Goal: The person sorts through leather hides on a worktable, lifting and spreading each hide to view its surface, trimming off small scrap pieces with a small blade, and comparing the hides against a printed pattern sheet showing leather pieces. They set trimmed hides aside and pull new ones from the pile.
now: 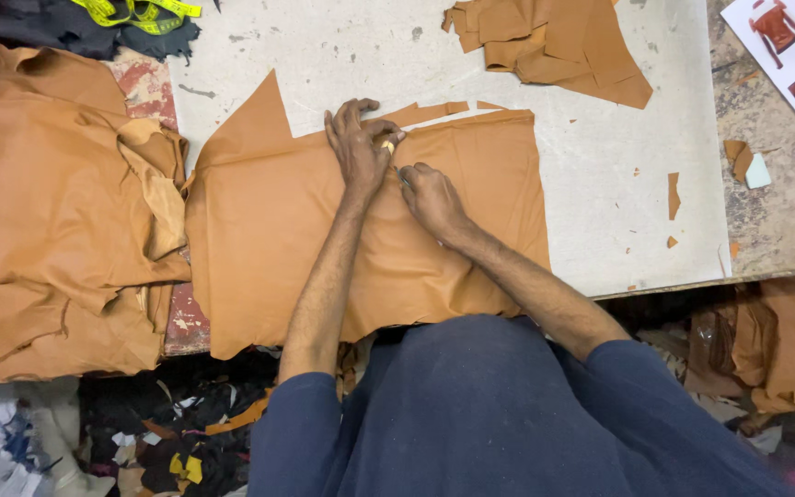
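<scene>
Tan leather panel [269, 239]: lying flat on the white cutting board [600, 184], its near edge hanging over the bench toward the person; spread smooth, apparently so it can be worked along its far edge.

Left hand [358, 147]: pressing palm-down on the panel's far edge, fingers spread, seemingly pinning the sheet; something small and pale is showing at the fingertips, too small to identify.

Right hand [432, 198]: resting just beside the left, fingers curled toward it; whether it is gripping a tool cannot be told.

Narrow offcut strip [434, 110]: lying just beyond the far edge.

Heaped tan hides [48, 212]: piling at left.

Folded tan pieces [554, 41]: sitting far right on the board.

Yellow measuring tape [135, 11]: lying far left.
</scene>
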Tool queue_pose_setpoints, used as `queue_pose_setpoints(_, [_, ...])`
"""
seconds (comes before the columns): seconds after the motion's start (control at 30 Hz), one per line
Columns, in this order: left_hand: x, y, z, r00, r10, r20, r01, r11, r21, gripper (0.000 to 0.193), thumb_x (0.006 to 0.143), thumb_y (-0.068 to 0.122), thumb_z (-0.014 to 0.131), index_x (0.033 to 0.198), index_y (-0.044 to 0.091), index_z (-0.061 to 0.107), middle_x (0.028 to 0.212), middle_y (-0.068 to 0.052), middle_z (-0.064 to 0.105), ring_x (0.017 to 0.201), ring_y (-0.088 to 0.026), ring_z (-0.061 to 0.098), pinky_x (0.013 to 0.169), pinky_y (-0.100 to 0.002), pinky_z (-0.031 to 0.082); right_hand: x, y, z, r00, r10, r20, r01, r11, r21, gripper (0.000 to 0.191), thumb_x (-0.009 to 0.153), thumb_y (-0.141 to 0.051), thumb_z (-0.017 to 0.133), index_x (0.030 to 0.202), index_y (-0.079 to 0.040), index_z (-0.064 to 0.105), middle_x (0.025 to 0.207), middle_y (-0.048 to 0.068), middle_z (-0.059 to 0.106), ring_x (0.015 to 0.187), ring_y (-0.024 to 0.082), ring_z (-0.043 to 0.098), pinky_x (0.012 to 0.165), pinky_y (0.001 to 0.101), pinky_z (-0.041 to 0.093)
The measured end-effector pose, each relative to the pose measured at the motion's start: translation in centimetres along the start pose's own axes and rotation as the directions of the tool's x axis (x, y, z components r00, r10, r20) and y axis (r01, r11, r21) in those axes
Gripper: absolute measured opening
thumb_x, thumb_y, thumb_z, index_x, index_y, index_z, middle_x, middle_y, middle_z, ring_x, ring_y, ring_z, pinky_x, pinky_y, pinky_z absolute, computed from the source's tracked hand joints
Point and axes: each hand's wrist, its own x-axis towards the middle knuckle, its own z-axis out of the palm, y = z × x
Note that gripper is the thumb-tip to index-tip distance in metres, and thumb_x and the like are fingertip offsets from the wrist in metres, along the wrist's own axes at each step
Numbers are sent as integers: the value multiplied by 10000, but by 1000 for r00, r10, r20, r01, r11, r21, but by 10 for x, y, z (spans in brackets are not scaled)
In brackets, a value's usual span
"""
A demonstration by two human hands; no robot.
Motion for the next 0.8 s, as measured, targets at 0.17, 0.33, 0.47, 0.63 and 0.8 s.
queue_pose_setpoints(0.17, [6, -3, 2, 1000, 27, 12, -26, 999, -31, 137, 750, 266, 890, 823, 169, 826, 1239, -21, 623, 1370, -298, 407, 1230, -609, 78, -13, -2, 7, 1000, -10, -15, 9, 999, -48, 185, 936, -62, 613, 1096, 10, 671, 973, 238, 661, 873, 464, 658, 760, 547, 530])
queue_pose_setpoints(0.33, [7, -6, 3, 999, 9, 49, -8, 1000, -20, 131, 762, 266, 893, 831, 174, 829, 1252, -11, 625, 1399, -300, 392, 1245, -606, 67, 0, 6, -18, 980, -132, 146, 166, 954, -250, 221, 916, -55, 588, 1111, -50, 691, 968, 174, 637, 857, 390, 676, 706, 509, 541])
queue_pose_setpoints(0.47, [7, -9, 6, 999, 5, 41, -5, 1000, 3, 137, 767, 280, 898, 843, 186, 834, 1270, -1, 628, 1424, -293, 374, 1260, -597, 69, 20, 22, -42, 896, -393, 208, 442, 838, -320, 188, 891, -95, 585, 1063, -92, 662, 960, 102, 590, 872, 293, 665, 688, 446, 536])
queue_pose_setpoints(0.63, [6, -9, 7, 998, 0, 56, -1, 1000, 19, 144, 767, 275, 903, 854, 180, 838, 1323, -25, 613, 1446, -310, 333, 1249, -597, 33, 21, 37, -40, 819, -534, 212, 574, 747, -336, 184, 909, -119, 586, 1083, -86, 638, 954, 79, 573, 852, 250, 641, 712, 413, 530])
queue_pose_setpoints(0.8, [6, -4, 4, 997, -34, 67, 33, 999, 18, 144, 763, 273, 910, 850, 187, 835, 1376, -27, 592, 1480, -323, 294, 1257, -601, -9, 14, 80, -60, 779, -592, 204, 625, 715, -313, 246, 894, -125, 587, 1129, -86, 647, 986, 72, 597, 888, 263, 642, 729, 415, 525])
